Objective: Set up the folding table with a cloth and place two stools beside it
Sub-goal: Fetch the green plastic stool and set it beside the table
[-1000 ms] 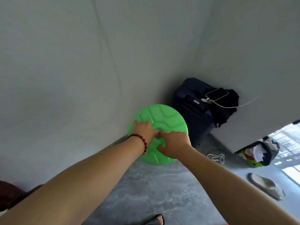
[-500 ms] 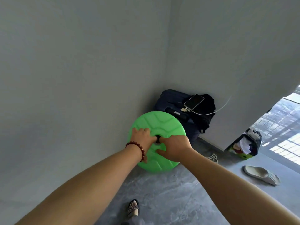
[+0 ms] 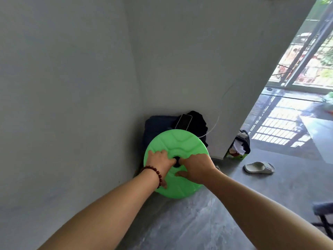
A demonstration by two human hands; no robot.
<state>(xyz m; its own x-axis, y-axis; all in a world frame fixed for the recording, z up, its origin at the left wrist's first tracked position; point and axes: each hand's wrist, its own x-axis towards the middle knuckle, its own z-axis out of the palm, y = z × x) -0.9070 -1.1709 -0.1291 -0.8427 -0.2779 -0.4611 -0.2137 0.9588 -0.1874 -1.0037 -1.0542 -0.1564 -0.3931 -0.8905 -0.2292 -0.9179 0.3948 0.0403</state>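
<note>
A bright green round stool (image 3: 182,143), collapsed flat like a disc with ridged segments, sits tilted in front of me near the corner of the room. My left hand (image 3: 159,160), with a bead bracelet at the wrist, grips the stool at its dark centre hole. My right hand (image 3: 195,167) grips the other side of that hole, thumb lying on the green surface. The fingertips of both hands are hidden inside the hole. No table or cloth is in view.
A dark suitcase (image 3: 156,126) stands in the corner behind the stool, with a phone (image 3: 183,121) and white cable on top. A bag of clutter (image 3: 238,147) and a pale slipper (image 3: 259,167) lie on the grey floor to the right. A dark frame (image 3: 324,216) is at the right edge.
The view has swung to the right and up, showing the doorway. The stool now overlaps the suitcase. Both hands keep the same hold at the centre hole.
</note>
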